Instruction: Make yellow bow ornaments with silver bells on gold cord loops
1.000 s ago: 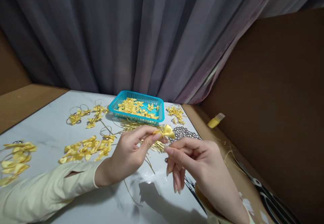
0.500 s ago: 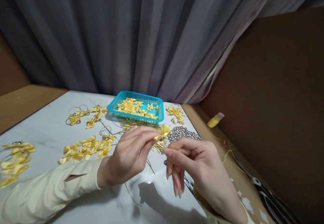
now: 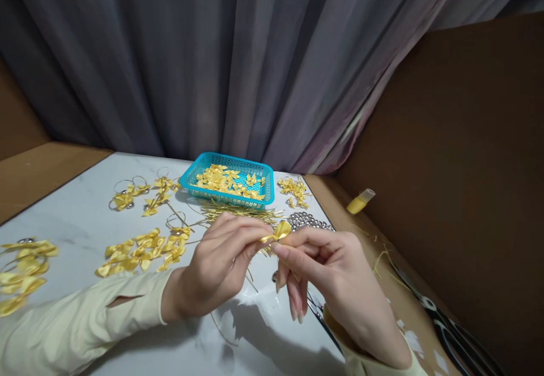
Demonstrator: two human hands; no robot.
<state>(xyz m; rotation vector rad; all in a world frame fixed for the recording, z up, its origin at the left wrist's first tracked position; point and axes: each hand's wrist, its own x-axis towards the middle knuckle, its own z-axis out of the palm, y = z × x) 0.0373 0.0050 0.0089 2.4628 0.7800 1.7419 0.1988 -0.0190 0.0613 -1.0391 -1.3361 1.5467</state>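
The bow (image 3: 281, 231) sits at the meeting point of my two hands, raised above the table (image 3: 85, 217), in front of the basket and just left of the beads. It is a small yellow ribbon bow, tilted, with its upper loop up and to the right and its lower end down and to the left.

My left hand (image 3: 216, 265) pinches the bow's lower left end between thumb and forefinger; the grip is closed on it. My right hand (image 3: 335, 279) comes in from the right, thumb and forefinger pressed together just under the bow. I cannot tell whether they clamp the bow itself or a thin wire beneath it; that contact is too small to read. The remaining right fingers hang down, curled.

Relation noted: the bow lies up and away from both palms, at the fingertips, its long axis running lower left to upper right. Both hands are at it.

Surroundings: gold wires (image 3: 238, 211) are spread behind the hands. The blue basket (image 3: 227, 163) beyond holds loose yellow bows. Silver beads (image 3: 308, 221) lie to its right, near side. Finished bows (image 3: 140, 249) lie in groups on the left. A yellow tube (image 3: 360, 201) rests on the brown board at right. Scissors (image 3: 450, 330) lie near the right edge. A grey curtain (image 3: 238, 58) hangs behind.
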